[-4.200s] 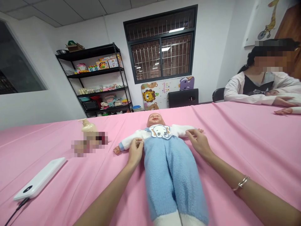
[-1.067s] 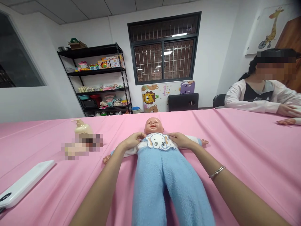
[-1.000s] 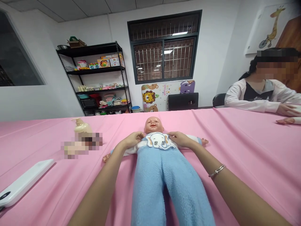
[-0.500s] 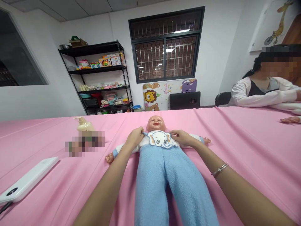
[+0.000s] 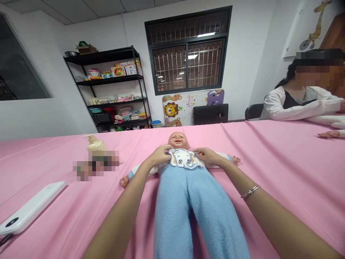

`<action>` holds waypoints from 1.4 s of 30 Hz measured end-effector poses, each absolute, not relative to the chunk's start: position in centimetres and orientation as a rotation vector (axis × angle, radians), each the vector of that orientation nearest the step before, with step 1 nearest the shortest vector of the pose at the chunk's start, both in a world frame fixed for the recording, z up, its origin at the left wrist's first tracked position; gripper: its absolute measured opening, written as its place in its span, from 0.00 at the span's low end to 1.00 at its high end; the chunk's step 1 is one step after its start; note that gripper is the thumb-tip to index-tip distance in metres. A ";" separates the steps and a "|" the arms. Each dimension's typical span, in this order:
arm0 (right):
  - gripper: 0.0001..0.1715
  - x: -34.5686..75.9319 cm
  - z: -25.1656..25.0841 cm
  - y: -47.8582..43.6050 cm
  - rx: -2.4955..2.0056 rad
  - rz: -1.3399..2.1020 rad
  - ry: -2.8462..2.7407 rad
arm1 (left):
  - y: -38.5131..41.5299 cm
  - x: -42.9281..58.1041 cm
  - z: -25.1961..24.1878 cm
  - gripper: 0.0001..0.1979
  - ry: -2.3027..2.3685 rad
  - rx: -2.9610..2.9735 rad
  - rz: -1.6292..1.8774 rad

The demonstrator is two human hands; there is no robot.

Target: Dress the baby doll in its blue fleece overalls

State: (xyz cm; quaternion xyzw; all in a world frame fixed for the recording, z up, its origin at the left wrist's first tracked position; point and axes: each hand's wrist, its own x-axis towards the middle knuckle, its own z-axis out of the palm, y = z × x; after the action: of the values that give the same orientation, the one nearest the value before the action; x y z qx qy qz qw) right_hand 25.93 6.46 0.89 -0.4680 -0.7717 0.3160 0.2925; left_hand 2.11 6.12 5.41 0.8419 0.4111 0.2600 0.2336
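A baby doll [image 5: 178, 139] lies on its back on the pink cloth, head away from me, arms spread to both sides. It wears blue fleece overalls [image 5: 172, 201] with a white elephant-face bib [image 5: 184, 159] over a white top. My left hand [image 5: 161, 154] is closed at the upper left corner of the bib, fingers pinching its edge just below the doll's chin. At the opposite upper corner, my right hand [image 5: 206, 156] has its bent fingers closed on the bib edge. The fingertips of both hands are partly hidden.
A pump bottle [image 5: 95, 144] and blurred items stand to the left, with a white corded device [image 5: 32, 208] nearer me. Across the pink-covered table [image 5: 291, 172], at the right, a person [image 5: 296, 104] sits beside another doll's hand [image 5: 328, 134]. Black shelves [image 5: 107, 82] stand behind.
My left hand has shifted slightly right and up, toward the doll's neck, carrying the bib corner with it. My right hand stays at its corner. The view has shifted slightly.
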 end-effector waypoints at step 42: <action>0.20 25.3 1.2 6.5 -1.434 0.642 -2.090 | 8.4 -1.8 2.7 0.12 1.881 2.421 0.445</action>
State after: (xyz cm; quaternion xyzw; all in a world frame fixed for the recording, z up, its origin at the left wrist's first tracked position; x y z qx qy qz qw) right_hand 25.29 6.53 1.23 -0.5294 -0.7717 0.2372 0.2605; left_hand -1.83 8.45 2.72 0.7813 0.6070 0.1435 0.0219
